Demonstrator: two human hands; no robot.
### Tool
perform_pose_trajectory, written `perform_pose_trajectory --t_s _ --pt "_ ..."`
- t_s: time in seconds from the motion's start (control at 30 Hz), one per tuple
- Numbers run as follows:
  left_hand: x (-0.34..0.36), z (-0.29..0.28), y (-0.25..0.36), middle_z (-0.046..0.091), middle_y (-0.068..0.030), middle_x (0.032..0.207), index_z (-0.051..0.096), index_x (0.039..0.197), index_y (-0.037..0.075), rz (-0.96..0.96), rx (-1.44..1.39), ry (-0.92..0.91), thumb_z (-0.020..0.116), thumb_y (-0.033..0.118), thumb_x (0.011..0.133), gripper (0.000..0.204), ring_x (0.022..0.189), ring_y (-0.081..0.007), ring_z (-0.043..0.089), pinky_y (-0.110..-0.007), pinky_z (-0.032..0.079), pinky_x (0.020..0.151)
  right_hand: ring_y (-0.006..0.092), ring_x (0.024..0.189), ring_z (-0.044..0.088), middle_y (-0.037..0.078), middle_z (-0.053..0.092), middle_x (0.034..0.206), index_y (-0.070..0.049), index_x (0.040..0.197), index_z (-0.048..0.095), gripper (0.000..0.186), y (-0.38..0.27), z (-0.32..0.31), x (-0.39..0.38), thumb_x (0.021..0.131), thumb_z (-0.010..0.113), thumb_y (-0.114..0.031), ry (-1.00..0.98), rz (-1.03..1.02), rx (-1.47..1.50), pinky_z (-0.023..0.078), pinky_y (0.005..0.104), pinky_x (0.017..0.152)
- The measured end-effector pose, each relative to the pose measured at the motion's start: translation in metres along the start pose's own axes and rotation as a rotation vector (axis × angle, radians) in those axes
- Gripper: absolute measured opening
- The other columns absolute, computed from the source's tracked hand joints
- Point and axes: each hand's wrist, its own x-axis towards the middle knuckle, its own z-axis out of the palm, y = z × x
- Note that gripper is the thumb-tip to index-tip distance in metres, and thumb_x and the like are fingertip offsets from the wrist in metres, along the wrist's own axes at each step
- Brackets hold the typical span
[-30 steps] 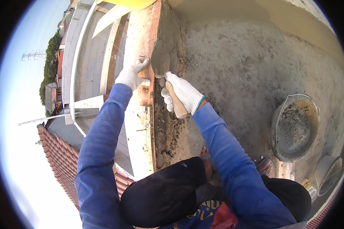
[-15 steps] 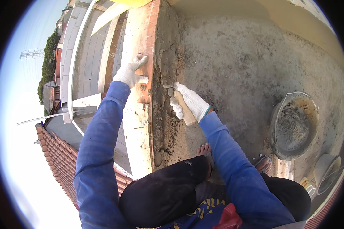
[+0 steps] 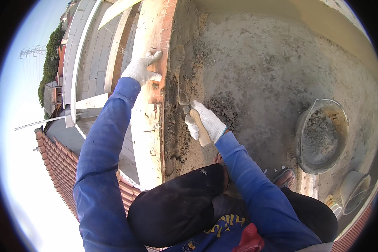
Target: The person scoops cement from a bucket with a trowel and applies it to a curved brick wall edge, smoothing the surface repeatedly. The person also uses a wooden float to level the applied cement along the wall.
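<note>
My right hand [image 3: 209, 119], in a white knit glove, is closed around the wooden handle [image 3: 200, 127] of a trowel. The trowel's blade [image 3: 183, 90] is smeared grey and lies along a strip of wet mortar [image 3: 179, 52] beside the board. My left hand [image 3: 141, 69], gloved too, rests on top of the wooden board [image 3: 149, 143] with its thumb and forefinger spread apart; its other fingers are partly hidden. Nothing shows in its grasp. Close to the right hand, a heap of loose mortar [image 3: 224, 111] lies on the concrete.
A bucket of mortar [image 3: 319, 138] with a wire handle stands at the right. A second pail [image 3: 357, 189] and a small white container [image 3: 334, 206] are nearer me. Nails [image 3: 149, 131] stick out of the board. Beyond its left side lie a lower level and a tiled roof [image 3: 61, 168].
My right hand has drawn the trowel a little toward me along the mortar strip. My left hand stays on the board. The view has shifted slightly.
</note>
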Motion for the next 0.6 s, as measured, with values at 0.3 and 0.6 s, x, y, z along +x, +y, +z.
perform_pose_trajectory --t_s 0.3,0.6 --pt "-0.007 -0.003 0.000 0.048 -0.0132 0.171 0.048 0.167 0.029 -0.012 0.073 -0.008 0.095 0.025 0.079 0.101 0.154 -0.0347 0.051 -0.041 0.044 0.126 0.0159 0.047 0.057 0.004 0.061 0.069 -0.008 0.112 0.061 0.045 0.023 0.027 -0.032 0.119 0.046 -0.050 -0.001 0.027 -0.108 0.049 0.0332 0.040" --pt "0.001 -0.001 0.000 0.047 -0.0104 0.171 0.047 0.168 0.029 0.055 -0.016 0.022 0.096 0.020 0.078 0.103 0.154 -0.0349 0.051 -0.040 0.044 0.126 0.0154 0.045 0.055 0.002 0.060 0.068 -0.012 0.111 0.064 0.048 -0.042 -0.007 0.028 0.116 0.049 -0.058 0.106 -0.071 0.081 0.046 0.0344 0.037"
